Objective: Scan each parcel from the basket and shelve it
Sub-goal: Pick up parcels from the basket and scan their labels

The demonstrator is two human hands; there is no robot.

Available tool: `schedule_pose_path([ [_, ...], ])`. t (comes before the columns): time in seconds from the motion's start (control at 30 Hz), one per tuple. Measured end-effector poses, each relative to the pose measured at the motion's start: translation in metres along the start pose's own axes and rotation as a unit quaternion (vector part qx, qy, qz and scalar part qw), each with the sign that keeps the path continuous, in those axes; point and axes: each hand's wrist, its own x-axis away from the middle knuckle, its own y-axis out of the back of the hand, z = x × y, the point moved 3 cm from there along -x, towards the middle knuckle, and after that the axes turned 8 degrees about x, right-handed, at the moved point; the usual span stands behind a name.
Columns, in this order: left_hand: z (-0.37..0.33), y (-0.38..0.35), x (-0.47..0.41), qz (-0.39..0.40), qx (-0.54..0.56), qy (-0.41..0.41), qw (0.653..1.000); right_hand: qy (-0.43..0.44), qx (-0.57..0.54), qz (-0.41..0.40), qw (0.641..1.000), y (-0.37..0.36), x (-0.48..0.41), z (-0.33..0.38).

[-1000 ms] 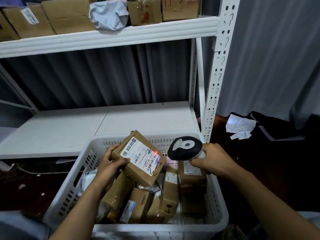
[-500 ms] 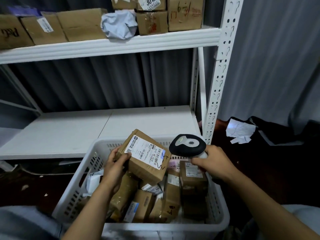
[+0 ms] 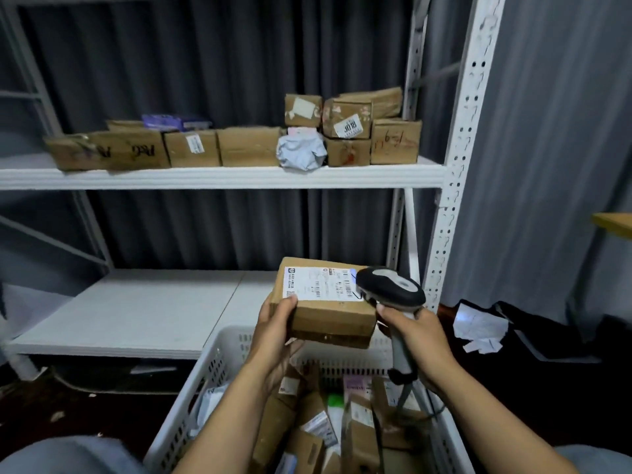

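White metal shelving (image 3: 455,186) stands before a dark pleated curtain, with a white slotted basket (image 3: 212,367) of parcels at near centre. Compared with the views a second and half a second earlier, the held parcel (image 3: 328,302) has risen clear of the basket to the level of the bare lower shelf (image 3: 136,313), its label now turned level and upward. The left hand (image 3: 273,340) grips its near-left corner, thumb on top, fingers curled beneath. The right hand (image 3: 417,333) is closed round the handle of the scanner (image 3: 393,289), whose head now touches or just overlaps the label's right edge; the red scan dot seen a second earlier is gone. Scanning of this parcel is probably complete, so shelving comes next. The upper shelf (image 3: 222,177) already carries a row of boxes. Many parcels remain in the basket.
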Motion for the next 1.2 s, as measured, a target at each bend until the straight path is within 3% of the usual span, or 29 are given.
schedule_pose_path([
  [0.17, -0.048, 0.006, 0.011, 0.024, -0.105, -0.054, 0.993, -0.003, -0.065, -0.037, 0.997, -0.024, -0.004, 0.045],
  [0.3, -0.098, 0.014, 0.026, 0.054, -0.233, -0.118, 0.964, -0.003, -0.119, -0.041, 0.992, -0.034, -0.006, 0.091],
  [0.43, -0.148, 0.013, 0.031, 0.083, -0.285, -0.178, 0.938, 0.012, -0.147, -0.040, 0.988, -0.039, -0.005, 0.137],
  [0.57, -0.189, 0.007, 0.032, 0.148, -0.313, -0.191, 0.918, 0.007, -0.152, -0.032, 0.988, -0.048, -0.015, 0.164],
  [0.7, -0.217, 0.008, 0.021, 0.151, -0.408, -0.177, 0.883, 0.010, -0.138, -0.034, 0.990, -0.053, -0.026, 0.184],
  [0.9, -0.236, 0.005, 0.004, 0.121, -0.411, -0.206, 0.880, 0.028, -0.121, -0.021, 0.992, -0.069, -0.040, 0.204],
  [1.07, -0.247, -0.004, -0.011, 0.155, -0.384, -0.190, 0.890, 0.033, -0.114, -0.028, 0.993, -0.074, -0.068, 0.215],
  [1.2, -0.258, -0.016, -0.022, 0.115, -0.357, -0.273, 0.886, 0.046, -0.118, -0.014, 0.992, -0.074, -0.093, 0.224],
])
